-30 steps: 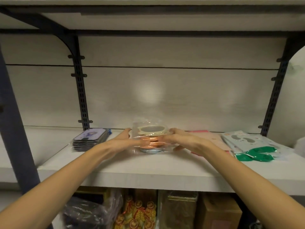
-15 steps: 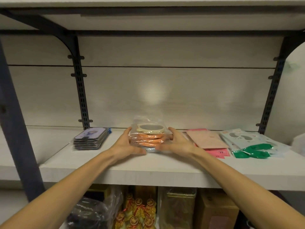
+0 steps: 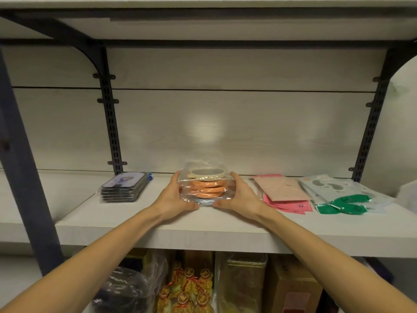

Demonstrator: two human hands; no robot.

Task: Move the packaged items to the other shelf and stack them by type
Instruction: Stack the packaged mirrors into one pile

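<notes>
A stack of round bagged items [image 3: 206,185], orange ones under a cream one, stands mid-shelf on the white shelf [image 3: 203,231]. My left hand [image 3: 174,196] presses its left side and my right hand [image 3: 240,196] presses its right side, thumbs meeting near the stack's front base. To the left lies a stack of dark flat packages [image 3: 125,187]. Right of my hands lie pink flat packets [image 3: 285,195], then pale packets with green pieces [image 3: 338,195].
A black upright bracket [image 3: 110,123] rises behind the dark stack and another [image 3: 370,123] at the right. A dark post [image 3: 20,159] stands at far left. Below the shelf are boxes [image 3: 291,288], gold pouches [image 3: 187,290] and a dark bag [image 3: 128,288].
Both hands have slid the round stack a little farther back on the shelf and now sit lower on its sides. The view has shifted slightly left.
</notes>
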